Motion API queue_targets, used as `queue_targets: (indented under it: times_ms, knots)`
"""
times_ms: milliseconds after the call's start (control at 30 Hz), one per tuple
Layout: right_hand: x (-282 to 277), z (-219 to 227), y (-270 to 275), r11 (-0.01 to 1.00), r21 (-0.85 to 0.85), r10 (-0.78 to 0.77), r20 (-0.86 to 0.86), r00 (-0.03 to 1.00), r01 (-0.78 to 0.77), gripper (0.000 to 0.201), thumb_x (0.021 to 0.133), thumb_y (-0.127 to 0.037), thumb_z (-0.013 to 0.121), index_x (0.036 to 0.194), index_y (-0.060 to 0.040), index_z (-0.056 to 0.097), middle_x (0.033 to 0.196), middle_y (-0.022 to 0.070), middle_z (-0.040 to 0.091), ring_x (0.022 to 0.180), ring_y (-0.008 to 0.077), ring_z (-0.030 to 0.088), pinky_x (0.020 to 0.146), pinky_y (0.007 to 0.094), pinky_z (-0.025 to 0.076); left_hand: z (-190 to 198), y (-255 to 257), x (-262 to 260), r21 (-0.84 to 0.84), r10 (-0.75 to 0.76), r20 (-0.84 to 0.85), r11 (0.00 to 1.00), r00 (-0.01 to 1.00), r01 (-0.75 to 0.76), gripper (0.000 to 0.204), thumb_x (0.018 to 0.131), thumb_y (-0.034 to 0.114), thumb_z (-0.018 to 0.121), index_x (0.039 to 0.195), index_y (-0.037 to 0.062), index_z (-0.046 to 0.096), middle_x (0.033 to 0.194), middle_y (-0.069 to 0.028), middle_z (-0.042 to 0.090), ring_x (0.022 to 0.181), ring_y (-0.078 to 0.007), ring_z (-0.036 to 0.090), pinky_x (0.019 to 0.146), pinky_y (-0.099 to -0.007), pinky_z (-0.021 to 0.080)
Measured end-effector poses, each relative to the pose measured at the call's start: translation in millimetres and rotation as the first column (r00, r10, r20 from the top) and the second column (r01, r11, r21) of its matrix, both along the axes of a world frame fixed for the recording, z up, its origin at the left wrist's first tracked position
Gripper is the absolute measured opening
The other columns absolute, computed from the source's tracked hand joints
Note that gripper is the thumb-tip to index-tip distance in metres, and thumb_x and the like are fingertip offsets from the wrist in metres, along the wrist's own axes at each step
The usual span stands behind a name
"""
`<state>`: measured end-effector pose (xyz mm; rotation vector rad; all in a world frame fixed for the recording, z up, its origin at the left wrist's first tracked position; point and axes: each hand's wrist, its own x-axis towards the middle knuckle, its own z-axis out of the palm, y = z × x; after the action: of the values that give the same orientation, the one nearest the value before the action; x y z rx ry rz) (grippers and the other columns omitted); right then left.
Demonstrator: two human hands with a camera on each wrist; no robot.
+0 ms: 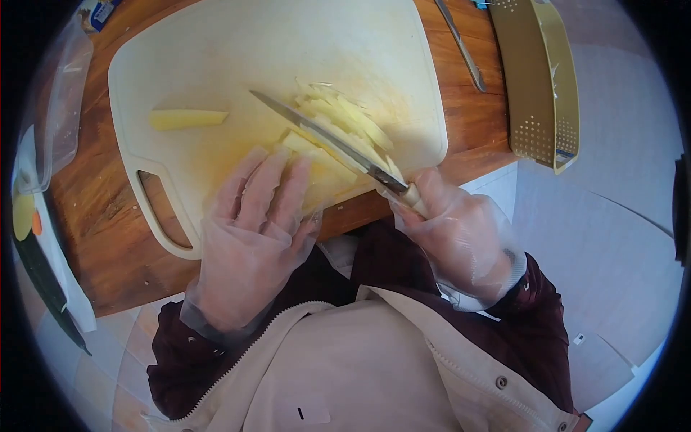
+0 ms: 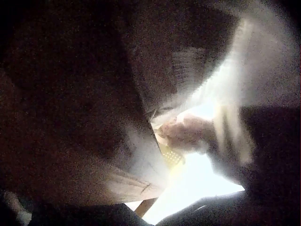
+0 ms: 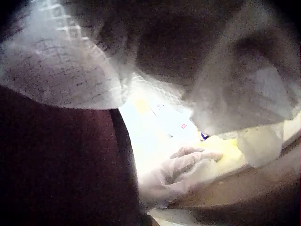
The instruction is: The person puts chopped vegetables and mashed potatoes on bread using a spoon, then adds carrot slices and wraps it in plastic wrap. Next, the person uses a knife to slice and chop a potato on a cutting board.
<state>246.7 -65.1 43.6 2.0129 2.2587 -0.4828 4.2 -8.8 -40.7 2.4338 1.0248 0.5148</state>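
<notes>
My right hand [image 1: 461, 229], in a clear plastic glove, grips the handle of a kitchen knife [image 1: 317, 131]. Its blade points up and left across the cutting board [image 1: 237, 50], between a pile of pale yellow strips [image 1: 345, 119], which look like potato, and uncut slices [image 1: 320, 160]. The gloved left hand [image 1: 252, 230] reaches over the board's near edge, fingers extended, fingertips right at the slices. A separate yellow piece [image 1: 188, 119] lies to the left. Glove plastic fills much of both wrist views; the right wrist view also shows the left hand [image 3: 188, 169].
Right of the board are a thin metal utensil [image 1: 461, 43] and a gold perforated basket [image 1: 533, 86] at the table's edge. A clear plastic container [image 1: 68, 101] stands at the left, near a cucumber [image 1: 47, 288] on a white sheet. The board's handle overhangs the wooden table [image 1: 108, 266].
</notes>
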Motion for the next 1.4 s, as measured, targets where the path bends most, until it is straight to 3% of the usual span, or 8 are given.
queue_targets:
  times_ms: [333, 667, 767, 833, 967, 1167, 1233, 1400]
  knots:
    - [-8, -3, -1, 0.997, -0.012, -0.082, 0.002, 0.997, 0.082, 0.028, 0.095, -0.025, 0.074, 0.098, -0.0073, 0.053, 0.071, 0.0098, 0.063, 0.064, 0.0304, 0.069, 0.052, 0.0438, 0.054, -1, -1, 1, 0.000, 0.007, 0.003, 1.000, 1.000, -0.007, 0.071, 0.080, 0.016, 0.083, 0.147, 0.0096, 0.061, 0.143, -0.0149, 0.055, 0.134, -0.0419, 0.053, 0.112, -0.0516, 0.046]
    - [-5, 2, 4, 0.995, -0.098, -0.029, -0.005, 1.000, 0.029, 0.024, 0.100, -0.023, 0.069, 0.102, -0.0040, 0.055, 0.078, 0.0130, 0.065, 0.068, 0.0334, 0.071, 0.055, 0.0449, 0.057, 1, 0, 3, -0.008, 0.002, 0.000, 1.000, 1.000, -0.002, 0.070, 0.080, 0.015, 0.082, 0.146, 0.0087, 0.061, 0.142, -0.0153, 0.056, 0.133, -0.0416, 0.054, 0.111, -0.0504, 0.048]
    - [-5, -15, 3, 0.999, -0.047, 0.010, -0.033, 0.999, -0.011, 0.021, 0.102, -0.023, 0.065, 0.102, -0.0034, 0.058, 0.082, 0.0138, 0.065, 0.071, 0.0338, 0.071, 0.058, 0.0448, 0.058, 1, 0, 3, 0.001, 0.005, -0.006, 1.000, 1.000, -0.005, 0.067, 0.080, 0.015, 0.082, 0.144, 0.0082, 0.062, 0.142, -0.0158, 0.056, 0.132, -0.0416, 0.055, 0.111, -0.0503, 0.048]
    - [-4, -31, -2, 0.996, 0.028, -0.083, -0.068, 0.994, 0.085, 0.026, 0.099, -0.028, 0.072, 0.110, -0.0076, 0.058, 0.077, 0.0167, 0.068, 0.067, 0.0380, 0.070, 0.055, 0.0459, 0.053, 0, 1, 2, 0.008, 0.001, 0.007, 1.000, 1.000, -0.001, 0.067, 0.080, 0.014, 0.082, 0.144, 0.0081, 0.062, 0.142, -0.0157, 0.056, 0.132, -0.0416, 0.055, 0.111, -0.0504, 0.049]
    - [6, -33, 3, 0.996, 0.069, -0.039, -0.134, 0.990, 0.048, 0.024, 0.101, -0.027, 0.070, 0.108, -0.0070, 0.059, 0.074, 0.0164, 0.067, 0.065, 0.0367, 0.069, 0.057, 0.0458, 0.053, -4, 0, -1, 0.034, 0.005, 0.079, 0.999, 0.997, -0.008, 0.069, 0.079, 0.010, 0.083, 0.144, 0.0086, 0.061, 0.142, -0.0156, 0.057, 0.131, -0.0419, 0.057, 0.109, -0.0508, 0.051]
    - [1, 0, 9, 0.979, -0.132, -0.184, -0.269, 0.946, 0.153, 0.024, 0.102, -0.027, 0.067, 0.105, -0.0051, 0.058, 0.074, 0.0174, 0.065, 0.067, 0.0377, 0.067, 0.060, 0.0457, 0.052, -4, -2, -5, 0.018, 0.012, 0.074, 1.000, 0.997, -0.013, 0.071, 0.078, 0.008, 0.084, 0.145, 0.0099, 0.061, 0.141, -0.0149, 0.057, 0.131, -0.0421, 0.057, 0.108, -0.0509, 0.052]
    - [0, 2, 11, 0.997, -0.062, -0.055, -0.069, 0.996, 0.051, 0.025, 0.101, -0.027, 0.068, 0.102, -0.0052, 0.056, 0.073, 0.0169, 0.064, 0.068, 0.0368, 0.068, 0.059, 0.0456, 0.052, -4, -2, -4, 0.023, 0.016, 0.074, 1.000, 0.997, -0.017, 0.071, 0.078, 0.009, 0.084, 0.145, 0.0099, 0.061, 0.141, -0.0148, 0.057, 0.131, -0.0421, 0.057, 0.109, -0.0509, 0.051]
    - [2, 2, 11, 1.000, -0.027, 0.014, -0.010, 1.000, -0.014, 0.024, 0.099, -0.024, 0.071, 0.100, -0.0059, 0.056, 0.072, 0.0154, 0.062, 0.069, 0.0347, 0.069, 0.059, 0.0459, 0.053, -3, -2, -2, 0.016, 0.030, 0.054, 0.999, 0.998, -0.031, 0.070, 0.078, 0.009, 0.084, 0.144, 0.0102, 0.062, 0.142, -0.0148, 0.057, 0.131, -0.0418, 0.057, 0.109, -0.0506, 0.051]
